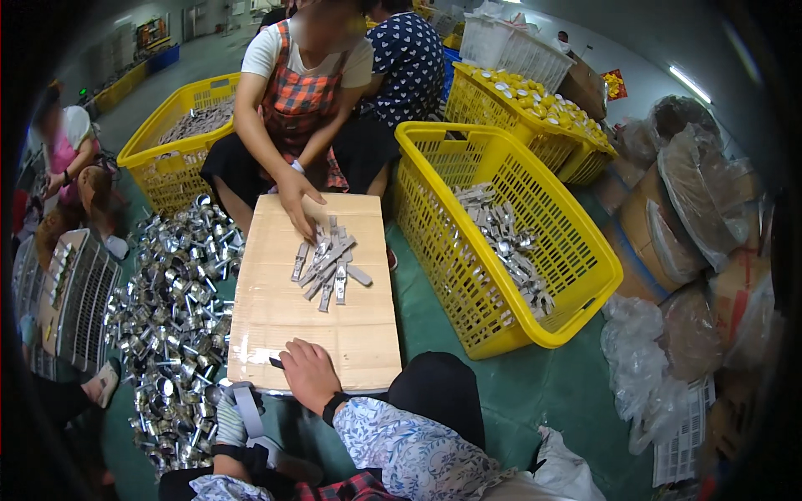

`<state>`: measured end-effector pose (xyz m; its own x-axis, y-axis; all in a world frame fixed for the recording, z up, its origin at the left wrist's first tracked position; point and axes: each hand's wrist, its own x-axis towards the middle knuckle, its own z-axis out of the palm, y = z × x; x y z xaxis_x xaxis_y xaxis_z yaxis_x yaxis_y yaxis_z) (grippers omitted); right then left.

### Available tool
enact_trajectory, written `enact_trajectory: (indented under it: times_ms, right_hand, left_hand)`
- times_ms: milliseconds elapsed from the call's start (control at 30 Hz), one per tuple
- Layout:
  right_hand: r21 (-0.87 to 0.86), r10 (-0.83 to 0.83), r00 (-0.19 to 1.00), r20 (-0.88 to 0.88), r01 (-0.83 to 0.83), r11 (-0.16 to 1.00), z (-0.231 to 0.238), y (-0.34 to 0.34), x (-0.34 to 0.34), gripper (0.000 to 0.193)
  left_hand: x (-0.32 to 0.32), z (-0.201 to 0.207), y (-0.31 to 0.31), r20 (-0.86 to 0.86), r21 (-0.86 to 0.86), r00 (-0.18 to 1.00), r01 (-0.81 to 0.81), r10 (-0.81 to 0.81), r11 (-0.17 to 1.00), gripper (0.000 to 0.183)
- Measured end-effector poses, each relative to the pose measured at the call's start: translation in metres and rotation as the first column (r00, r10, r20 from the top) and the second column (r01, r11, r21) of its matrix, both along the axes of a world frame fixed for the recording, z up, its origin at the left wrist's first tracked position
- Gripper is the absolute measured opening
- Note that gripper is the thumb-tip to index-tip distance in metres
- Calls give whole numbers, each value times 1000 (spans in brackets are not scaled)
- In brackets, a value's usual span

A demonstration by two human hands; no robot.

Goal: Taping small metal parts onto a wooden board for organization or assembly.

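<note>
My right hand [311,376] rests at the near edge of a cardboard-topped board [267,275], fingers closed round a small dark piece [276,362] that sticks out at the fingertips. Below the board's near left corner is my left hand [230,424], in a striped, light knit glove. It grips a flat grey strip [247,411]; part of the hand is hidden behind it. A loose heap of grey strips with shiny metal clips [334,265] lies towards the board's far side. A co-worker's hand [296,200] reaches to this heap from across the board.
Left of the board, shiny round metal parts with bolts [180,334] cover the floor. A yellow basket [468,309] on the right holds more clipped strips; another yellow basket [138,159] stands far left. Yellow crates [476,108], bagged boxes [652,234] and other people are around.
</note>
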<state>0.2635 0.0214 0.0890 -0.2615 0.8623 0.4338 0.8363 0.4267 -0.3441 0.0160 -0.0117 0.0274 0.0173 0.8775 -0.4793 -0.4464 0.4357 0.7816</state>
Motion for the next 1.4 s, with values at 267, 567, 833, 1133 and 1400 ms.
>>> enact_trajectory:
  times_ms: [267, 567, 833, 1133, 1400]
  right_hand:
    - [-5, 7, 1000, -2, -7, 1000, 3, 0, -1, 25]
    - [-3, 2, 1000, -8, -2, 1000, 2, -1, -3, 27]
    - [5, 3, 1000, -29, -2, 1000, 3, 0, -4, 26]
    - [6, 8, 1000, -15, -8, 1000, 3, -2, -6, 26]
    - [-31, -13, 1000, -12, 13, 999, -5, 3, -8, 31]
  left_hand:
    - [2, 0, -3, -134, 54, 991, 8, -1, 999, 11]
    - [-10, -8, 0, 20, -6, 1000, -5, 5, 1000, 13]
    - [-10, -11, 0, -30, 33, 999, 26, -25, 999, 14]
    - [-12, -11, -1, -31, 0, 1000, 0, 0, 1000, 13]
    - [-13, -30, 3, -168, 58, 986, 19, -9, 998, 12]
